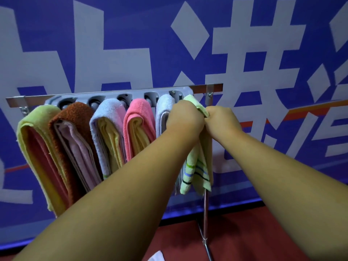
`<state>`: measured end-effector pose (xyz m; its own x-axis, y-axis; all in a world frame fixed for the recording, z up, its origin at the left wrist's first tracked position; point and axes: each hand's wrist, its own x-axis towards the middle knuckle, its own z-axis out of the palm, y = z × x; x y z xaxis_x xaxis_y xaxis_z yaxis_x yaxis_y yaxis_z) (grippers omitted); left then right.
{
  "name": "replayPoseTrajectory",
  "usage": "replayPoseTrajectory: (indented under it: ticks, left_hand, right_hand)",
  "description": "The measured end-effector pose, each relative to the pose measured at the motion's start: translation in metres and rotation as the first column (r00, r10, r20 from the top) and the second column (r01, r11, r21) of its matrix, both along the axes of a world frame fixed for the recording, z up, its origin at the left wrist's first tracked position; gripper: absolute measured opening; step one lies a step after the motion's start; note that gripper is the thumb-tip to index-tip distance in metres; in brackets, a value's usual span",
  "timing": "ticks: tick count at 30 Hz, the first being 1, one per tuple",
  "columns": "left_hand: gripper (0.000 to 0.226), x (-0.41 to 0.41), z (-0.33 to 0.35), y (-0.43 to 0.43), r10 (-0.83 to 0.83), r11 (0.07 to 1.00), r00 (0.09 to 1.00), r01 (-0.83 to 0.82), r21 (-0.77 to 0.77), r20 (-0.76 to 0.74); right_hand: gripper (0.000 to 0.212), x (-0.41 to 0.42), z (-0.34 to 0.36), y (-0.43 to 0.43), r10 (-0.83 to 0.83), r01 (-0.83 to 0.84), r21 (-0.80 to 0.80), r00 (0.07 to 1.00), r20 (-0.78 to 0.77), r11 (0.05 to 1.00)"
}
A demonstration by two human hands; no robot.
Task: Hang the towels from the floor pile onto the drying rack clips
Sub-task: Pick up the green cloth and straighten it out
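Along the left part of the drying rack's steel rail, five folded towels already hang from the grey clip strip: a yellow-green towel at the left end, then a brown towel, a light blue towel, a pink towel and a white towel, each touching its neighbour. That crowding is the first risk: a sideways tug near the white towel could drag it off its clip. At the strip's right end the left hand and the right hand sit knuckle to knuckle, both curled and pinching the top fold of the striped green towel, whose tail hangs down beside the rack's upright. Whether the fold is seated in the last clip cannot be told, since the hands cover it. If they let go before the clip bites, the thick bunched fold would likely slide out and drop to the red floor. Pushing hard at this end, right over the upright, might also rock the light frame and shake the other towels loose. A pale scrap at the bottom edge may be more laundry; unclear.
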<state>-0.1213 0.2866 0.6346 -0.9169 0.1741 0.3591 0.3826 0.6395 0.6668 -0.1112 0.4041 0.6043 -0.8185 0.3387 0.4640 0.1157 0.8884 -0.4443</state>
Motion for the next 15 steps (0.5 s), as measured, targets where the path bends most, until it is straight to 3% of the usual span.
replayPoseTrajectory:
  ticks: [1, 2, 4, 10, 15]
  left_hand:
    - [0.009, 0.003, -0.006, 0.0, 0.001, 1.0, 0.999, -0.001, -0.001, 0.034]
    - [0.01, 0.002, -0.015, 0.0, 0.034, 0.999, 0.998, -0.034, -0.006, 0.059]
    - [0.03, 0.001, -0.037, -0.001, 0.051, 0.998, 0.996, -0.053, 0.031, 0.078]
    - [0.029, -0.001, -0.099, 0.001, -0.019, 0.999, 0.976, 0.01, 0.041, 0.216]
    - [0.031, -0.016, -0.134, 0.007, -0.053, 0.998, 0.938, 0.042, 0.038, 0.343]
  right_hand:
    - [0.019, 0.001, -0.009, 0.001, 0.027, -0.028, -0.06, 0.999, -0.019, 0.998]
    - [0.02, 0.004, -0.016, 0.001, 0.045, -0.047, -0.12, 0.999, -0.023, 0.992]
    - [0.029, 0.007, -0.035, 0.004, 0.089, -0.092, -0.223, 0.996, -0.021, 0.97]
    - [0.024, 0.002, -0.105, 0.014, 0.151, -0.11, -0.348, 0.984, 0.092, 0.931]
    - [0.021, -0.005, -0.141, 0.026, 0.12, -0.074, -0.474, 0.99, 0.067, 0.877]
